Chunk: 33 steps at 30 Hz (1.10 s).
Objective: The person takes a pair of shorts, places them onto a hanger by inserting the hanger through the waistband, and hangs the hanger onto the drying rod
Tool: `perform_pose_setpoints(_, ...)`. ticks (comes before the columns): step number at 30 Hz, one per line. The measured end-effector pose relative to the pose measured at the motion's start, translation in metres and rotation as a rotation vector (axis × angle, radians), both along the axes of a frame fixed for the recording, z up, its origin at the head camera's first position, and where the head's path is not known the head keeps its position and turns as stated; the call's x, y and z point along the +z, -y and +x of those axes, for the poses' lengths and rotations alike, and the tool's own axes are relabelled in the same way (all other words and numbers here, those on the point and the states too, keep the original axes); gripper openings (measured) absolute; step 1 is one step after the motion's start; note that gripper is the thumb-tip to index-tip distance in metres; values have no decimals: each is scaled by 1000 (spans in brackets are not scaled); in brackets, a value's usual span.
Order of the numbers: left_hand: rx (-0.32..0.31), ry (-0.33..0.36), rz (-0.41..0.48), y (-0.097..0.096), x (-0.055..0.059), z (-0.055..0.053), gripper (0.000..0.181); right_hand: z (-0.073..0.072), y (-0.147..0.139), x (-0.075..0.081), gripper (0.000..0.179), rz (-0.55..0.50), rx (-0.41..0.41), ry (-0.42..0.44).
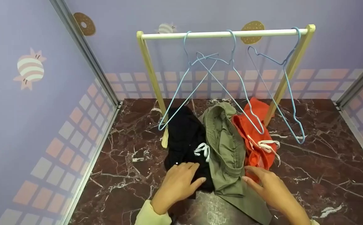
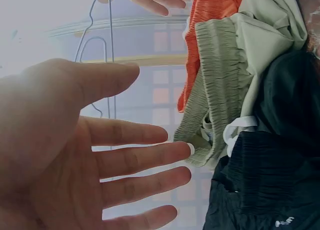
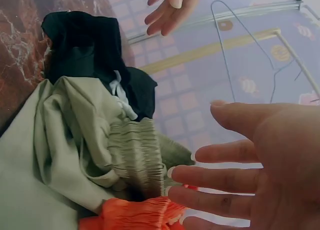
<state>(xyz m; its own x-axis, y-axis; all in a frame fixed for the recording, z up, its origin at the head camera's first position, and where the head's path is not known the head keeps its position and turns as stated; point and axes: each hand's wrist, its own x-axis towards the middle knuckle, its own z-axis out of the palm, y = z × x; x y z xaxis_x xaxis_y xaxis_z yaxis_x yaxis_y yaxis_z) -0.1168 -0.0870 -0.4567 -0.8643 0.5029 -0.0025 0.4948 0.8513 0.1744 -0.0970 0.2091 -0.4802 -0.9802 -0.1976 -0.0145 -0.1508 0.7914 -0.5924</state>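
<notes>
Three garments with elastic waists lie side by side on the dark marbled surface: black shorts (image 1: 184, 134) with a white drawstring, olive-green pants (image 1: 226, 150) in the middle, and a red-orange garment (image 1: 256, 143) with a white drawstring. My left hand (image 1: 179, 182) hovers over the lower part of the black shorts, its fingers spread and straight in the left wrist view. Near the green and red garments is my right hand (image 1: 268, 184), fingers extended and apart. Both palms appear to hold nothing. Whether the fingertips touch any cloth in the head view, I cannot tell.
A small rack with wooden posts and a white rail (image 1: 206, 35) stands behind the garments. Three blue wire hangers hang from it, including a right-hand hanger (image 1: 289, 90) by the post. Patterned purple panels (image 1: 44, 109) enclose the left, back and right sides.
</notes>
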Motion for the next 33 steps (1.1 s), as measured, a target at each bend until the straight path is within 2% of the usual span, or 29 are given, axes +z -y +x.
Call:
perform_pose_setpoints(5,-15,-19,23,-2,-5,0,52,-7,4,-9,39,4,-9,-23)
perform_pose_setpoints(12,-61,-19,67,-9,-14,4,49,-21,12,-31,40,-12,27,-48)
perform_pose_setpoints(16,-72,-38,55,-13,-17,4,48,-28,15,-39,40,3,0,-11)
perform_pose_setpoints(18,-76,-37,46,-15,-17,5,48,-30,16,-41,38,31,-15,0)
perform_pose_setpoints(22,-90,-33,47,-17,-18,5,48,-33,17,-45,34,71,-15,-33)
perform_pose_setpoints(29,-102,-42,64,-16,-22,7,45,-32,22,-47,25,76,-23,-18)
perform_pose_setpoints(33,-113,-32,77,-17,-25,5,43,-30,23,-44,22,77,-37,-40)
